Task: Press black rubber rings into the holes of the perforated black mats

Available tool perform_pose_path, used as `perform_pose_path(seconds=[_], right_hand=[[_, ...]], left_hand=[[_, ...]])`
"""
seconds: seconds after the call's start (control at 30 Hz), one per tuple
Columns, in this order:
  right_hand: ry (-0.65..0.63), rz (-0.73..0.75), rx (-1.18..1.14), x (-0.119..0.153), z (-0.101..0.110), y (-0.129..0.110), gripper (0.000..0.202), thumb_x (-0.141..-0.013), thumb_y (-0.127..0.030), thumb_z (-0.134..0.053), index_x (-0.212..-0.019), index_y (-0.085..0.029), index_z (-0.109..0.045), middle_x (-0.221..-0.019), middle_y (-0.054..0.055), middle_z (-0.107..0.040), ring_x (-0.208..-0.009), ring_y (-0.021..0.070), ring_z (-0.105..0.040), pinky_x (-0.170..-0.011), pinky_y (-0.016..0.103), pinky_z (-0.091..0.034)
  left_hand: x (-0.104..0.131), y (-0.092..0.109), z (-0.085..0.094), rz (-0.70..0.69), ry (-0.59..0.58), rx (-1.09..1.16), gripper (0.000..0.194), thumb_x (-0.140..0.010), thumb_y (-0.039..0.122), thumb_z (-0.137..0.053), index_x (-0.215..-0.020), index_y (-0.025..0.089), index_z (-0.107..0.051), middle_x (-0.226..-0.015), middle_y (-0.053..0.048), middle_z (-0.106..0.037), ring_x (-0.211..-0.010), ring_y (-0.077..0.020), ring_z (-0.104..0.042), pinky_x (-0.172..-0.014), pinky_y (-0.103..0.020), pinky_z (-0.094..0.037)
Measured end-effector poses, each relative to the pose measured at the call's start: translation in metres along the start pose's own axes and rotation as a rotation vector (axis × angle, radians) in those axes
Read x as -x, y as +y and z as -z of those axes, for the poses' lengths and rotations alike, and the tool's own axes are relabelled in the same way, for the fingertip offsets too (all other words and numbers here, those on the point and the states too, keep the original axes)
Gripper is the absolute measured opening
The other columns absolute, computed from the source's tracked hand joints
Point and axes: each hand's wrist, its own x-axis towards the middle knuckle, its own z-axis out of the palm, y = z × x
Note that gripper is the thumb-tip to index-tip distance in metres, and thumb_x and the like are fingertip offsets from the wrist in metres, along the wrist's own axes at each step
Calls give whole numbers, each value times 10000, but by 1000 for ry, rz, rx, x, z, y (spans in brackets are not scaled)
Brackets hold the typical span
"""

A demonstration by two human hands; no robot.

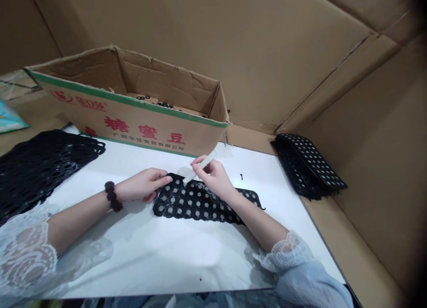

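While pinching a white stick (190, 176) between thumb and fingertips of the right hand (213, 177), grips the upper left corner of a black sheet (194, 209) with the left hand (142, 186), with the thumb laid over it. Points the stick's lower tip at the sheet's upper edge, near the left hand's thumb; cannot tell touching from hovering. Has the sheet, full of round holes, lying on the white table (187, 254) near the front of an open cardboard box (200, 134). Passes the right forearm (260, 223) over the sheet's right part. Faces black rings (163, 105) inside the box, with a black pile (43, 166) at the table's left end and folded black sheets (302, 179) at its right edge.
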Motion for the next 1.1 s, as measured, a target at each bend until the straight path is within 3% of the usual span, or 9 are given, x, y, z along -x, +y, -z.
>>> perform_pose_path(seconds=[0.13,0.2,0.37,0.5,0.6,0.73,0.87,1.1], right_hand=[[15,14,-24,-3,-17,8,226,-820,-356,-413,-832,-166,-535,-708,7,-525,-593,102,-463,-556,218,-373],[-20,9,-3,-2,-24,17,219,-827,-340,-397,-797,-169,-531,-676,-1,-515,-587,102,-462,-565,221,-372],[-107,-4,47,2,-23,25,233,-807,-355,-428,-654,-182,-459,-551,-41,-409,-510,87,-380,-488,205,-305],[-199,32,96,2,-21,20,240,-802,-320,-437,-608,-179,-450,-557,-38,-426,-543,91,-402,-515,211,-315],[-108,6,106,1,-25,19,244,-823,-309,-406,-634,-179,-488,-622,-21,-480,-621,104,-460,-592,224,-362],[31,45,141,1,-34,23,201,-804,-287,-459,-651,-178,-530,-819,25,-540,-853,137,-498,-821,274,-362],[-6,82,143,2,-37,26,207,-810,-267,-456,-653,-181,-558,-902,40,-581,-923,146,-495,-880,298,-341],[-95,78,140,2,-34,23,234,-825,-259,-444,-664,-194,-600,-859,16,-634,-921,149,-496,-866,301,-334]], left_hand=[[1,1,-1,-148,218,-277,348,-817,459,-357,-606,185,-392,-482,43,-432,-459,-105,-423,-463,-206,-303],[1,1,-1,-182,268,-352,320,-814,425,-373,-605,183,-397,-533,38,-441,-516,-109,-424,-494,-206,-293],[-1,2,2,-152,200,-362,281,-813,400,-365,-631,189,-390,-531,42,-444,-511,-111,-408,-496,-205,-279],[-1,4,5,-133,116,-314,286,-803,401,-375,-614,190,-340,-499,51,-416,-470,-101,-383,-465,-197,-268],[-1,3,7,-134,101,-297,282,-790,397,-393,-611,190,-327,-497,53,-404,-465,-96,-371,-457,-193,-263],[-3,1,6,-117,90,-253,265,-777,383,-411,-612,189,-338,-500,55,-392,-467,-90,-360,-449,-185,-256],[-3,0,5,-117,96,-192,250,-760,353,-434,-599,186,-341,-496,61,-364,-475,-87,-336,-446,-181,-245],[-3,0,4,-102,68,-78,254,-762,371,-432,-611,186,-347,-515,64,-337,-479,-86,-325,-448,-191,-242]])
